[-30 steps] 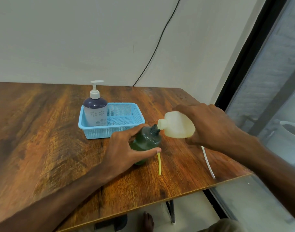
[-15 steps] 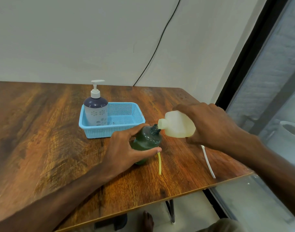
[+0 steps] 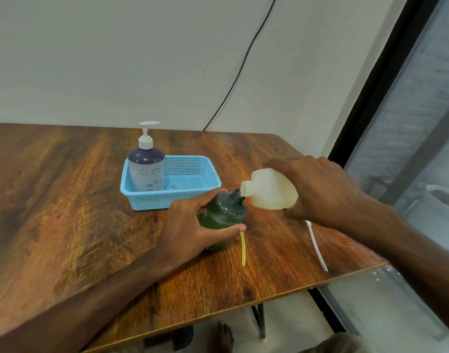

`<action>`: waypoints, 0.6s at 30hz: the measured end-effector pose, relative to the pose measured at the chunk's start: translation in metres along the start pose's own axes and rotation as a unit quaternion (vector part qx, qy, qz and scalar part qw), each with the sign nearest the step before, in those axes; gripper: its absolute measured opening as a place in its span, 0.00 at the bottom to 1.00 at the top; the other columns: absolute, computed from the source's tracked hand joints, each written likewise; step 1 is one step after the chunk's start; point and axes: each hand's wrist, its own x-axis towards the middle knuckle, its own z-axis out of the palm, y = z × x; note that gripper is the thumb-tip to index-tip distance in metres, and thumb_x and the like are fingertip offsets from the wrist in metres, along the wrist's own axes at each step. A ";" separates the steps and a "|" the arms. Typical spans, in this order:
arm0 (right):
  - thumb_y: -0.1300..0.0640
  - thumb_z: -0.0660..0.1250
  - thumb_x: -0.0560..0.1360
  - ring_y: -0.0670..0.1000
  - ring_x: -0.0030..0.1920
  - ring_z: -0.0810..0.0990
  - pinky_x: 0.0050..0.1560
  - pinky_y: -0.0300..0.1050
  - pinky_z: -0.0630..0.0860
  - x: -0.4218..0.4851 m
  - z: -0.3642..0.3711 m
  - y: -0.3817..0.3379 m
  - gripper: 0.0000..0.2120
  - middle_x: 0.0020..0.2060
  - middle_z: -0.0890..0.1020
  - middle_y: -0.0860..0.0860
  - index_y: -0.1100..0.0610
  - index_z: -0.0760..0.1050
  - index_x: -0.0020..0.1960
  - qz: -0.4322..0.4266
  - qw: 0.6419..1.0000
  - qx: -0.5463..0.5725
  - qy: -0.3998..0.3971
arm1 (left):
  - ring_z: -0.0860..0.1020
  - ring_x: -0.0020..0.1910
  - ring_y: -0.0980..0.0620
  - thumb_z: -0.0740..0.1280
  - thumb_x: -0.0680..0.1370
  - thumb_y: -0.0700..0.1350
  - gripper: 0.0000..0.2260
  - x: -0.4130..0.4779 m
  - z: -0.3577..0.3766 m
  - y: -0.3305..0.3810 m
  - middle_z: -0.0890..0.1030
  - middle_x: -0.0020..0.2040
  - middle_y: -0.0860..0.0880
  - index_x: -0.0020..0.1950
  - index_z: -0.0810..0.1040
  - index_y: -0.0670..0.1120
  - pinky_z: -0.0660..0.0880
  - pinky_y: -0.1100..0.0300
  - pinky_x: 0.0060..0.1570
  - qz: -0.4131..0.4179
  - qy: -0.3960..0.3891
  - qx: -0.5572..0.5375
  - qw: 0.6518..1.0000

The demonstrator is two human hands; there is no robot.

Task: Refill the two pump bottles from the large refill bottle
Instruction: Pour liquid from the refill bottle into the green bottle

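Note:
My left hand (image 3: 190, 228) grips a dark green bottle (image 3: 224, 212) that stands on the wooden table (image 3: 65, 212) with its pump off and its neck open. My right hand (image 3: 320, 189) holds the pale yellowish refill bottle (image 3: 269, 191) tipped sideways, its mouth touching the green bottle's neck. A second pump bottle (image 3: 147, 166), white and navy with a white pump head, stands upright in the left end of a light blue basket (image 3: 193, 197).
A yellow dip tube (image 3: 243, 248) lies on the table just in front of the green bottle. A white dip tube (image 3: 316, 244) lies near the table's right front edge. A black cable (image 3: 244, 62) runs down the wall. A glass panel stands at the right.
Both hands and both bottles keep nearly the same pose. The refill bottle stays tipped against the green bottle's neck.

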 end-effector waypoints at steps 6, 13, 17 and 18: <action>0.46 0.77 0.70 0.50 0.70 0.71 0.64 0.45 0.71 -0.001 -0.003 -0.001 0.41 0.71 0.73 0.46 0.43 0.60 0.77 -0.005 1.000 -0.008 0.005 | 0.75 0.59 0.74 0.80 0.66 0.62 0.30 0.001 0.000 0.001 0.76 0.57 0.71 0.65 0.74 0.61 0.72 0.77 0.55 -0.003 0.003 0.007 1.000; 0.47 0.77 0.70 0.50 0.70 0.71 0.64 0.46 0.71 -0.001 -0.003 -0.002 0.41 0.71 0.73 0.46 0.43 0.60 0.77 -0.007 1.000 -0.006 0.005 | 0.74 0.59 0.76 0.78 0.65 0.64 0.30 0.000 -0.001 0.003 0.75 0.57 0.73 0.65 0.73 0.62 0.72 0.77 0.57 -0.004 0.004 0.005 1.000; 0.47 0.78 0.70 0.51 0.71 0.70 0.66 0.47 0.70 -0.001 -0.004 -0.002 0.42 0.72 0.72 0.46 0.43 0.60 0.77 -0.003 1.000 -0.002 0.000 | 0.74 0.59 0.76 0.78 0.66 0.64 0.30 0.001 0.000 0.002 0.75 0.58 0.72 0.65 0.74 0.62 0.73 0.77 0.57 -0.004 0.003 0.010 1.000; 0.47 0.78 0.70 0.51 0.71 0.70 0.66 0.47 0.70 -0.001 -0.004 -0.003 0.42 0.72 0.72 0.46 0.43 0.60 0.77 -0.002 1.000 -0.003 -0.001 | 0.74 0.59 0.76 0.78 0.66 0.64 0.31 0.001 0.000 0.001 0.75 0.58 0.71 0.66 0.74 0.61 0.72 0.77 0.57 -0.004 0.002 0.012 1.000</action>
